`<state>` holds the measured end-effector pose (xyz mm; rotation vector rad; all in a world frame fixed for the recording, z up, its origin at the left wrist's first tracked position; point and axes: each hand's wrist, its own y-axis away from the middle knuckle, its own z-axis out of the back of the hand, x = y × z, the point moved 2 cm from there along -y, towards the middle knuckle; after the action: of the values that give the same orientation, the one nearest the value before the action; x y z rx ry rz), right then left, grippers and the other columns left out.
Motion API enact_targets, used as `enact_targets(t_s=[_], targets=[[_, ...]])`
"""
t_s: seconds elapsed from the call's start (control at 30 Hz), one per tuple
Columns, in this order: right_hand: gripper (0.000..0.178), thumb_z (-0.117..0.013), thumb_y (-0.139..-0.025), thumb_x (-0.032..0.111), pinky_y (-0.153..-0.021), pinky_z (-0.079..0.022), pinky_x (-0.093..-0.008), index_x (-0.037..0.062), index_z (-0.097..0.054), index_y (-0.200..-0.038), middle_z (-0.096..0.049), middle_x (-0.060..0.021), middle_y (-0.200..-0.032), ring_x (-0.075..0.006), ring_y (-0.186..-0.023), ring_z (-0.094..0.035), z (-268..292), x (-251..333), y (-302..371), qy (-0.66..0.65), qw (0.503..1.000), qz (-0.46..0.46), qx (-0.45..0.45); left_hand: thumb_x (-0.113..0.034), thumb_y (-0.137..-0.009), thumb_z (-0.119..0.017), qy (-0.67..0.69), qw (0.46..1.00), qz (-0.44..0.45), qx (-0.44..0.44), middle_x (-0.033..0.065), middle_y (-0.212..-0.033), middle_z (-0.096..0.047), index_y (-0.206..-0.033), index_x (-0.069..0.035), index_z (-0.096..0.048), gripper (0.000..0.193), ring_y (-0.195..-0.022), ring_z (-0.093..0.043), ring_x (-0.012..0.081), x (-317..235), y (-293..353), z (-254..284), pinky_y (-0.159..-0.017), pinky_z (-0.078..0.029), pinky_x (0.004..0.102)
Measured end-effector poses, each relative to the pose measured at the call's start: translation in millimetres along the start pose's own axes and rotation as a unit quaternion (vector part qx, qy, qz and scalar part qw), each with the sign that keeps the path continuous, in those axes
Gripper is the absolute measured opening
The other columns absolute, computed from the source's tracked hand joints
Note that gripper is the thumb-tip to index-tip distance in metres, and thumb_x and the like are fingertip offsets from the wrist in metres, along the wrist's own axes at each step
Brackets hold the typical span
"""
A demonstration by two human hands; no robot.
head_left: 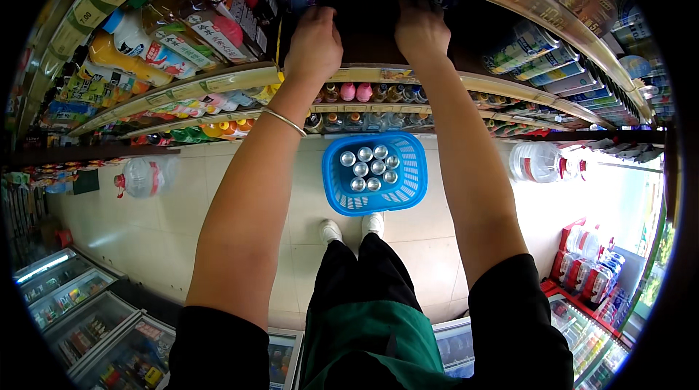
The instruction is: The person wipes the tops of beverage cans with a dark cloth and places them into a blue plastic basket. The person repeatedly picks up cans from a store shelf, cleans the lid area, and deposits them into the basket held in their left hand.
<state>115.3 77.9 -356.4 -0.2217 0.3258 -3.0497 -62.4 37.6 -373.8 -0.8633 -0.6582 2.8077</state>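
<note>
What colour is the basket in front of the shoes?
The basket is bright blue, seen best in the head view.

The shopping basket (342,202) is of smooth, glossy plastic; the 9 drink cans (377,167) show shiny metal. The bangle (284,120) looks polished metal, the floor tiles (429,259) are glossy, the trousers (335,273) are matt cloth.

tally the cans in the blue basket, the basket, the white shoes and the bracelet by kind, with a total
Cans: 9
Blue basket: 1
White shoes: 2
Bracelet: 1
Total: 13
</note>
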Motion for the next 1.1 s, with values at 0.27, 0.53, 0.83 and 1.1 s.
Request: enact_targets(t_s=[0.27,0.53,0.83,1.1], targets=[[0.039,-0.057,-0.085,0.019,-0.096,-0.051,-0.046,0.0271,-0.065,-0.122,-0.049,-0.0078,-0.137,-0.0392,-0.123,-0.047,-26,54,-46,-0.086,0.992,0.085,-0.03,-0.01,-0.088,-0.056,-0.021,0.999,-0.037,-0.005,0.0163,-0.102,-0.06,-0.1,-0.003,-0.059,0.014,-0.096,-0.06,0.0375,-5,-3,2,-0.079,-0.052,0.0474],[0.031,-0.061,-0.077,0.016,-0.098,-0.05,-0.0443,0.0209,-0.07,-0.106,-0.057,-0.0022,-0.124,-0.0364,-0.117,-0.052,21,6,34,-0.185,0.956,0.213,0.086,-0.007,-0.086,-0.063,0.073,0.988,-0.089,-0.103,0.014,-0.096,-0.061,-0.097,-0.003,-0.061,0.012,-0.089,-0.061,0.0351,-9,9,21,-0.077,-0.051,0.0423],[0.023,-0.062,-0.077,0.018,-0.088,-0.054,-0.0452,0.0196,-0.07,-0.098,-0.058,-0.0027,-0.118,-0.0343,-0.111,-0.053,33,-29,54,-0.138,0.988,0.058,0.044,-0.018,-0.085,-0.068,0.268,0.928,0.197,-0.168,0.0374,-0.137,-0.039,-0.143,0.017,-0.019,0.083,-0.125,-0.045,0.0453,-33,4,20,-0.108,-0.035,0.0437],[0.024,-0.06,-0.074,0.016,-0.081,-0.054,-0.046,0.0173,-0.068,-0.097,-0.059,-0.007,-0.114,-0.0359,-0.1,-0.055,22,-36,61,-0.156,0.982,0.102,-0.035,-0.016,-0.079,-0.076,0.159,0.929,0.273,-0.194,0.0259,-0.121,-0.044,-0.131,0.006,-0.042,0.066,-0.103,-0.053,0.0339,-18,-15,-2,-0.091,-0.048,0.0402]])
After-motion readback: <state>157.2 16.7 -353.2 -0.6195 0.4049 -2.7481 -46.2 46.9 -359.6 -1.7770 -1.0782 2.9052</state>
